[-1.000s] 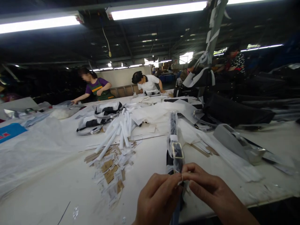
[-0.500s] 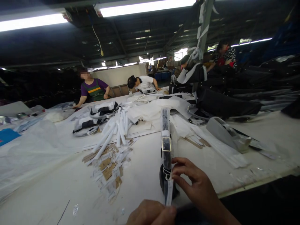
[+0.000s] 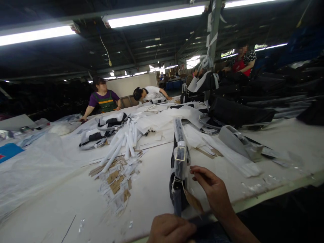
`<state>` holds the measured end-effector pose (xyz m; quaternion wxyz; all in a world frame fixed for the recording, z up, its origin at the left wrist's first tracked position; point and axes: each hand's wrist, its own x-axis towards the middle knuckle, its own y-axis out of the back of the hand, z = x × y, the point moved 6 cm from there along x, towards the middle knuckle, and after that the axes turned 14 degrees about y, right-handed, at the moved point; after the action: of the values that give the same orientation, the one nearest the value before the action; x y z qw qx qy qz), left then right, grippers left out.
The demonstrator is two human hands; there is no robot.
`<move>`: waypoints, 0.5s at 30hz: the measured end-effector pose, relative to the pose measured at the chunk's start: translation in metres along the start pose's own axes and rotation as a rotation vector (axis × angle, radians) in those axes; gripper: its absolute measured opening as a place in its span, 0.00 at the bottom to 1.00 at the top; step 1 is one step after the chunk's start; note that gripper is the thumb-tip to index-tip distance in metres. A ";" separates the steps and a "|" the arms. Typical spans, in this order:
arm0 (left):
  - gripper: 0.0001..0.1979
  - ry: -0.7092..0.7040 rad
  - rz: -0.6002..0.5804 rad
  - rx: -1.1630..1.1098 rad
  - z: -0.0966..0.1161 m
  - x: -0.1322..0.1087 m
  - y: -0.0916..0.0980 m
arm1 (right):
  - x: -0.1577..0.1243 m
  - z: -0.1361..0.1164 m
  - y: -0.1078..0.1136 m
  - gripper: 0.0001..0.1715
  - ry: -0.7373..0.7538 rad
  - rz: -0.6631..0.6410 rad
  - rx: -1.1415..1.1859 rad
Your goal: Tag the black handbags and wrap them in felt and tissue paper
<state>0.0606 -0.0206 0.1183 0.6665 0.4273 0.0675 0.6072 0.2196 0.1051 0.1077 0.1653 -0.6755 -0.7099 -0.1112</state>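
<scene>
A black handbag stands on the table in front of me, narrow side toward me. Its strap runs along the top in clear wrapping, with a gold-coloured buckle. A white string loops round the strap, and a brown hang tag dangles at the bag's right side. My right hand is beside the buckle end, thumb and fingertips drawn together; anything between them is too small to name. At the near end of the strap, my left hand is closed, its fingertips and whatever they hold hidden.
Left of the bag lie white tubes and a heap of tags. White wrapping sheets lie behind it. A grey wrapped piece and black bags are to the right. Several people work across the table.
The tag, earlier pale and lying along the strap, now hangs brown side out to the right. My right hand has drawn slightly away from the bag; my left has shifted right.
</scene>
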 end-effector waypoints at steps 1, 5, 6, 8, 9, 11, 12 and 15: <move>0.14 0.121 0.114 -0.076 -0.011 0.000 0.007 | -0.002 0.009 0.006 0.19 -0.009 0.024 -0.047; 0.28 0.635 0.440 -0.391 -0.056 0.003 0.011 | -0.016 0.046 -0.001 0.29 -0.013 -0.126 -0.158; 0.37 0.699 0.412 -0.481 -0.063 0.009 0.003 | -0.020 0.052 -0.008 0.30 0.013 -0.192 -0.178; 0.49 0.764 0.308 -0.604 -0.072 0.022 -0.014 | -0.027 0.060 -0.022 0.33 0.097 -0.304 -0.215; 0.52 0.795 0.281 -0.618 -0.077 0.027 -0.019 | -0.029 0.062 -0.028 0.34 0.141 -0.347 -0.233; 0.50 0.873 0.300 -0.563 -0.089 0.031 -0.022 | -0.028 0.063 -0.037 0.36 0.213 -0.410 -0.264; 0.47 0.913 0.326 -0.521 -0.095 0.030 -0.020 | -0.026 0.062 -0.040 0.35 0.233 -0.435 -0.277; 0.33 0.970 0.391 -0.446 -0.111 0.025 -0.009 | -0.014 0.062 -0.040 0.27 0.234 -0.459 -0.332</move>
<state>0.0061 0.0559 0.0537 0.5085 -0.0470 0.1554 0.8456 0.1753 0.1130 0.0476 0.1036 -0.4978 -0.7923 -0.3372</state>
